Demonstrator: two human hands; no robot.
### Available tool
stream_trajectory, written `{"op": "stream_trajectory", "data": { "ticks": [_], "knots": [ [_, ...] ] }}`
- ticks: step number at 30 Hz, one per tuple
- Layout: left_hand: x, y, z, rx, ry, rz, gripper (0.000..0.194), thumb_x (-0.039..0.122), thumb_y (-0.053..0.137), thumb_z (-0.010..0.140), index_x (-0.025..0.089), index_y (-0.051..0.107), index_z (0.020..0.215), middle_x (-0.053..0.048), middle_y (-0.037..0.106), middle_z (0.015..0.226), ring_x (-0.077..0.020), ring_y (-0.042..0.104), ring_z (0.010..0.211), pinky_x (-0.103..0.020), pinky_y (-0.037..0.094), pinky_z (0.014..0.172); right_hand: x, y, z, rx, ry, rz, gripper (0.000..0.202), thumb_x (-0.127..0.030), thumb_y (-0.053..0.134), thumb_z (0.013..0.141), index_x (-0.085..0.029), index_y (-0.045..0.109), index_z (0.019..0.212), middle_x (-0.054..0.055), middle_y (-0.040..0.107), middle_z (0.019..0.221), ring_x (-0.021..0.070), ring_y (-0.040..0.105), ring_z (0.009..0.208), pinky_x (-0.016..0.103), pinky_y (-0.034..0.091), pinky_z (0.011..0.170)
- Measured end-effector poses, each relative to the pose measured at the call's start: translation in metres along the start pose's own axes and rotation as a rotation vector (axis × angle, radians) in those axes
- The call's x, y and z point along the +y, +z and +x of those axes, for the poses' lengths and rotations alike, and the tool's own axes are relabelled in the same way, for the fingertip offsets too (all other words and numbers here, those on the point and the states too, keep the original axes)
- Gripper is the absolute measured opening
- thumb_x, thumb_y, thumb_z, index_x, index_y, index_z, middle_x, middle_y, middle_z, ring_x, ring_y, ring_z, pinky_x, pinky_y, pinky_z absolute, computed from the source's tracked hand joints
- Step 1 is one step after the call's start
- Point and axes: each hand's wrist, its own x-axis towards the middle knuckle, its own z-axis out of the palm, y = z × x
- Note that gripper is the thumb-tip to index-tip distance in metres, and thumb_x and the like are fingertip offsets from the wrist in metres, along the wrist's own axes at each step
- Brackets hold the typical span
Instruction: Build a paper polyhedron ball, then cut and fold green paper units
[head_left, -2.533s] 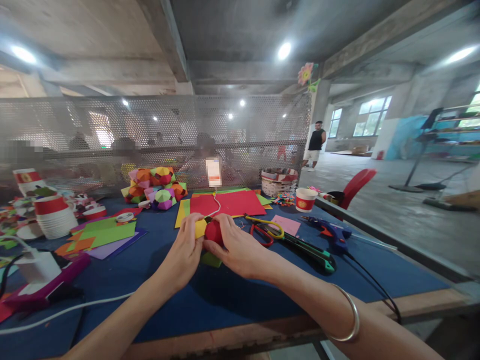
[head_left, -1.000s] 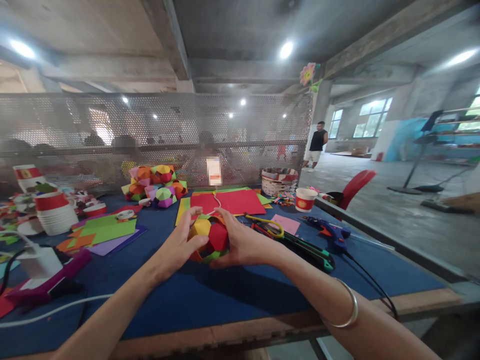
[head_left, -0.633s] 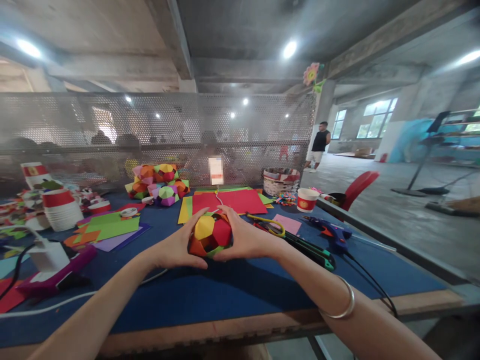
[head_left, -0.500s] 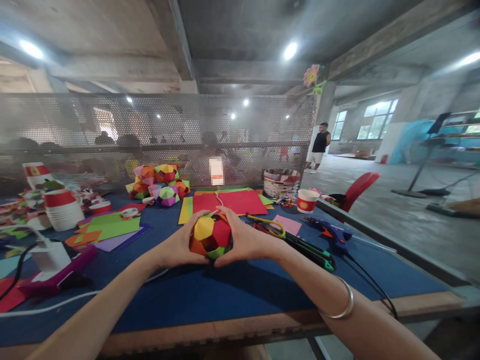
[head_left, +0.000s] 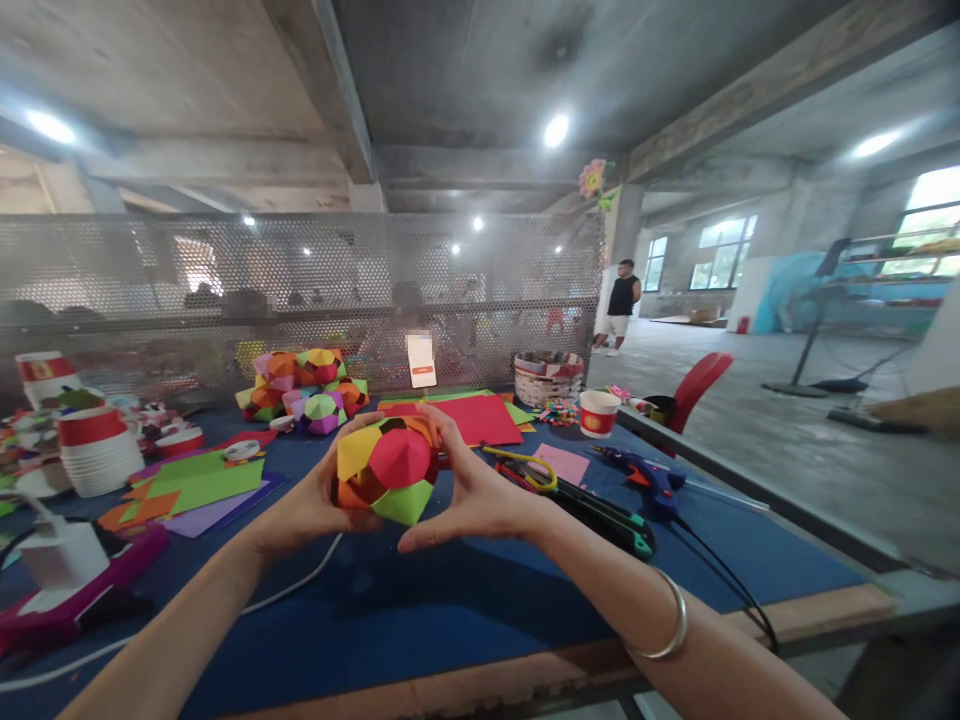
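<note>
A folded-paper ball [head_left: 401, 458] with yellow, red, orange and green faces is held above the blue table, with dark gaps between its faces. My left hand [head_left: 334, 490] grips its left side, the thumb underneath. My right hand [head_left: 476, 485] curves round its right side, fingers at the back upper edge; its thumb is spread just below the green face, and whether it touches is unclear. Behind the ball lie red paper sheets [head_left: 480, 418]. To the right of my right hand are yellow-handled scissors [head_left: 551, 470] and a green-and-black cutter [head_left: 611, 520].
Several finished paper balls [head_left: 319, 410] are piled behind on the left. Stacked paper cups [head_left: 97, 450] and a purple power strip [head_left: 127, 565] stand left. A blue glue gun [head_left: 652, 485], a paper cup [head_left: 598, 413] and a woven basket [head_left: 547, 378] are right. A phone [head_left: 421, 360] stands behind.
The paper ball has turned, so its red face now points toward me, and it has shifted left. My right thumb has moved away from the ball. The view has shifted slightly.
</note>
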Motion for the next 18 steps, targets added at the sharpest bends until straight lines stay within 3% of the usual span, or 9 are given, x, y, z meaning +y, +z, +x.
{"op": "stream_trajectory", "data": {
  "ticks": [4,8,11,14,18],
  "knots": [
    [0.000,0.000,-0.001,-0.033,-0.035,-0.101,0.112,0.027,0.092,0.060,0.038,0.034,0.156,-0.008,0.061,0.144,-0.0330,0.057,0.132,-0.033,0.056,0.097,0.004,0.006,0.000,0.022,-0.053,0.004,0.122,-0.035,0.097,0.056,-0.026,0.023,0.153,0.017,0.028,0.160,0.0307,0.031,0.151,0.049,0.026,0.125],
    [-0.003,-0.002,-0.002,-0.021,-0.075,-0.168,0.118,0.030,0.096,0.056,0.037,0.034,0.156,-0.009,0.060,0.146,-0.0347,0.054,0.136,-0.034,0.053,0.103,0.005,0.007,-0.001,0.050,-0.068,-0.051,0.114,-0.040,0.096,0.058,-0.025,0.028,0.149,0.017,0.034,0.157,0.0312,0.035,0.148,0.051,0.027,0.125],
    [-0.003,-0.001,-0.002,0.004,-0.072,-0.302,0.113,0.048,0.094,0.059,0.039,0.036,0.155,-0.008,0.056,0.151,-0.0351,0.056,0.134,-0.035,0.055,0.100,0.004,0.007,-0.001,0.056,-0.058,-0.065,0.112,-0.040,0.095,0.059,-0.025,0.029,0.148,0.017,0.035,0.156,0.0322,0.035,0.148,0.052,0.027,0.125],
    [0.002,0.006,-0.001,0.096,-0.096,-0.454,0.101,0.069,0.080,0.068,0.037,0.038,0.154,-0.009,0.057,0.149,-0.0335,0.063,0.127,-0.035,0.059,0.093,0.003,0.008,-0.001,0.064,-0.024,0.006,0.109,-0.039,0.094,0.061,-0.025,0.029,0.147,0.017,0.036,0.157,0.0319,0.037,0.147,0.053,0.028,0.124],
    [0.013,0.021,0.002,0.236,-0.162,-0.530,0.089,0.064,0.077,0.075,0.030,0.043,0.151,-0.010,0.067,0.137,-0.0295,0.071,0.113,-0.032,0.063,0.083,0.001,0.011,-0.002,0.052,0.038,0.135,0.104,-0.038,0.091,0.064,-0.029,0.029,0.147,0.014,0.042,0.154,0.0311,0.047,0.141,0.055,0.036,0.120]
  ]
}}
